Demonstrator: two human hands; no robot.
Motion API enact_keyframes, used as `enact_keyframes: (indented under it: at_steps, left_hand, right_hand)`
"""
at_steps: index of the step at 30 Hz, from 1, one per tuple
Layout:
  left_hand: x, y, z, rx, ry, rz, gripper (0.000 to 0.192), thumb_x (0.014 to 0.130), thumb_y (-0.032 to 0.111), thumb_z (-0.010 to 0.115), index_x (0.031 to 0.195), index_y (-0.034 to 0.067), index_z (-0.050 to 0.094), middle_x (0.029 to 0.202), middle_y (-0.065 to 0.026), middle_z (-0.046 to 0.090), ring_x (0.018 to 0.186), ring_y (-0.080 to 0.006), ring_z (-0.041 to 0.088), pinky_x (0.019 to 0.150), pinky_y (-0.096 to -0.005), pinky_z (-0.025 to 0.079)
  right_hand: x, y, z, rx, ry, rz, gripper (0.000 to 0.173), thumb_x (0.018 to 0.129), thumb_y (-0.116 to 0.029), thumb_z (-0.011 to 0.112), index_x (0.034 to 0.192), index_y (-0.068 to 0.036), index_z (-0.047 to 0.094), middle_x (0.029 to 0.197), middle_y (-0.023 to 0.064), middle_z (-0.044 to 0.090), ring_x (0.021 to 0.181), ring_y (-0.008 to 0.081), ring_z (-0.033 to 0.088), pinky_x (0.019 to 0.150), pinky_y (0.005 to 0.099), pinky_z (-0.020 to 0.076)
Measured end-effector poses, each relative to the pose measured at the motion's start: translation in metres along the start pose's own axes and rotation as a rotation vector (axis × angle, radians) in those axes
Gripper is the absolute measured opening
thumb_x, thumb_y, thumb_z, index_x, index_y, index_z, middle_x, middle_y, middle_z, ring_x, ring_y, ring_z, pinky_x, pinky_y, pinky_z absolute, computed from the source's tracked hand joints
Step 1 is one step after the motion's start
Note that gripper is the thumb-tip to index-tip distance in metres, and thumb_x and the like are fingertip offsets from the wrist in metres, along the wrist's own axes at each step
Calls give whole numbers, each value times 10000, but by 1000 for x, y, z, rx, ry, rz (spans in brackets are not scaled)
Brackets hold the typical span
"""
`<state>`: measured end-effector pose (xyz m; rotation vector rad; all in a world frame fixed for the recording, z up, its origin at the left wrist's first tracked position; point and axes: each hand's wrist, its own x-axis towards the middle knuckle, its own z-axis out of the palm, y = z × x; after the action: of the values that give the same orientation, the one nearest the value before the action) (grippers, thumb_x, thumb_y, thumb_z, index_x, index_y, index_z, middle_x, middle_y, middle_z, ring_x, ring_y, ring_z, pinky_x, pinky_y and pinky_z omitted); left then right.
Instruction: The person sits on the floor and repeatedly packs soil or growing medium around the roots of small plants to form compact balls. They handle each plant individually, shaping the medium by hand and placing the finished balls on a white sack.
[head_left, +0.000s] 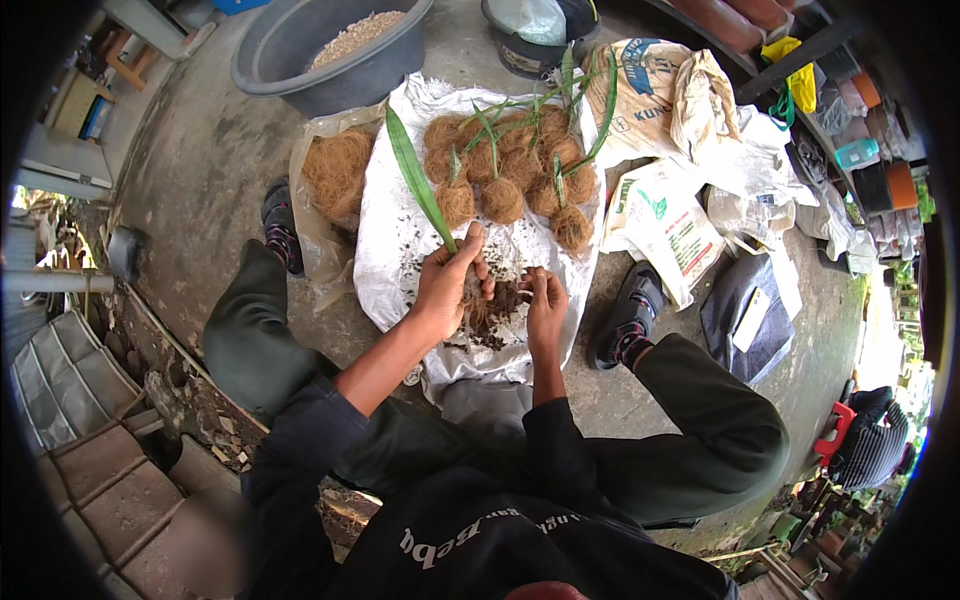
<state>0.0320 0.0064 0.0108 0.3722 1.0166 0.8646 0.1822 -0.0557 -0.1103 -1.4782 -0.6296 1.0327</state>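
Note:
My left hand (450, 289) grips the base of a young plant with one long green leaf (416, 176), which points up and to the left. Below that hand hang the plant's roots with dark soil (491, 309). At the right side of this root mass is my right hand (545, 300), its thumb and fingertips pinched together; whether a root or crumb is between them I cannot tell. Both hands are over a white woven sack (390, 262) strewn with soil. Beyond them sit several balls wrapped in brown fibre (501, 201), some with green shoots.
Left of the sack lies a plastic bag of loose brown fibre (337, 172). A big grey tub (262, 71) and a black bucket (517, 56) stand beyond. Printed sacks (637, 97) and a dark folded bag (750, 322) lie at right. My feet flank the white sack.

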Motion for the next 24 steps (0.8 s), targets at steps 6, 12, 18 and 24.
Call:
enact_keyframes:
  at_steps: [6,12,18,24]
  left_hand:
    - [-3,3,-1,109,52,50,347,854,199,744,636,79,502,490,-27,471,328,-117,411,312,-284,278]
    - [5,1,-4,144,76,162,279,897,257,699,762,58,557,578,-41,545,449,-143,541,400,-273,423]
    - [2,-5,3,114,-18,122,290,940,286,652,1066,32,590,902,-84,665,717,-183,669,661,-312,573]
    - [-4,-2,5,64,-121,44,256,916,308,673,962,78,569,825,-57,634,719,-194,671,625,-325,554]
  right_hand:
    - [-1,97,-30,-673,-28,-163,500,776,-158,716,1230,-2,575,1316,238,529,1164,403,528,982,456,432]
    - [-25,112,-8,-857,-185,-176,700,748,-207,735,1366,-27,460,1434,254,399,1305,437,397,1062,478,378]
    - [-33,111,-10,-978,-133,-204,615,721,-197,747,1273,-48,520,1241,238,498,1141,436,480,955,487,435]
    - [-37,117,-9,-972,-118,-165,512,715,-177,750,1186,-68,580,1120,220,533,1041,420,504,914,486,434]
